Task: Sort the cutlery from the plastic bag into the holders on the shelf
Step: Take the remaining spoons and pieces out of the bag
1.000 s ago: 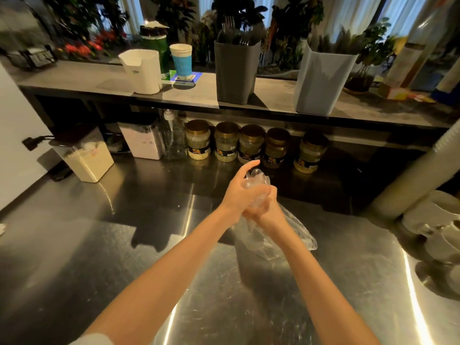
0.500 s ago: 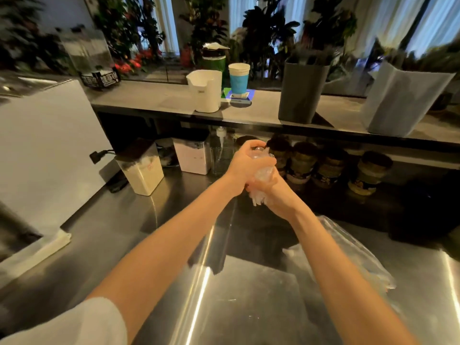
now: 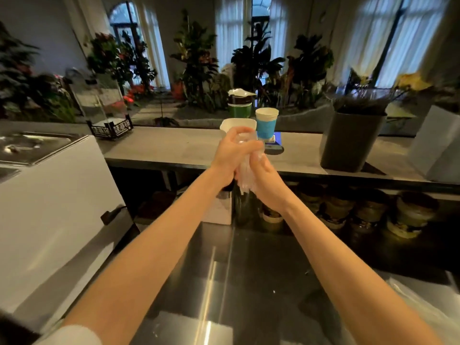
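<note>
A person's 2 hands lift a clutch of clear plastic cutlery [image 3: 245, 176] to shelf [image 3: 174, 151] height, directly before the white holder [image 3: 237, 123]. The left hand [image 3: 230, 155] curls round the top of the bundle; the right hand [image 3: 267, 181] wraps the lower end. The individual pieces are too blurred to tell apart. The pieces look light, stiff and slick, likely to fan out or slip, so a firm grip around the handles should serve best. Half a second ago the hands were lower, level with the jars under the shelf. The plastic bag [image 3: 410, 303] now lies on the steel counter [image 3: 249, 282] at lower right.
</note>
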Tool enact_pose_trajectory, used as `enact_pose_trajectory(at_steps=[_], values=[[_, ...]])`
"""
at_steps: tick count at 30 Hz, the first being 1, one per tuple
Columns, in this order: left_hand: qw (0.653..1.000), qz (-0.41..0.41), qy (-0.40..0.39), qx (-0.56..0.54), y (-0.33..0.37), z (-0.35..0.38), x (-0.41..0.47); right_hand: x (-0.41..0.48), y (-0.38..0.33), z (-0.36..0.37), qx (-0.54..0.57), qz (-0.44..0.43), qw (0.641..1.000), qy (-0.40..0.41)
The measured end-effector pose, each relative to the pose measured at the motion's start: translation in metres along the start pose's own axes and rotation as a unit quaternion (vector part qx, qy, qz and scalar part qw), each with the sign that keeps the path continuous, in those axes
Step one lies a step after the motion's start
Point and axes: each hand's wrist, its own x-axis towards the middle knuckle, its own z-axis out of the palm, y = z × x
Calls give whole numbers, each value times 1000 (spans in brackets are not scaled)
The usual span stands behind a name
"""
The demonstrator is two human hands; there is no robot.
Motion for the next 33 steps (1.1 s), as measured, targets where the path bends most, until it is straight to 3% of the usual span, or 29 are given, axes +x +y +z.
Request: enact_pose_trajectory(at_steps=[10, 17, 23, 26, 29, 33], values=[[992, 121, 1, -18, 29, -18, 84, 104, -20, -2, -69, -25, 992, 104], [980, 200, -18, 18, 46, -27, 147, 163, -38, -25, -152, -68, 984, 65], [965, 255, 1, 61, 24, -30, 185, 190, -23, -44, -214, -11, 976, 33], [960, 275, 19, 49, 5, -27, 196, 205, -3, -51, -321, 11, 946, 54], [958, 278, -10, 64, -9, -28, 205, 211, 11, -57, -411, 60, 906, 84], [956, 269, -60, 104, -21, -30, 208, 207, 20, -58, -411, 135, 897, 94]])
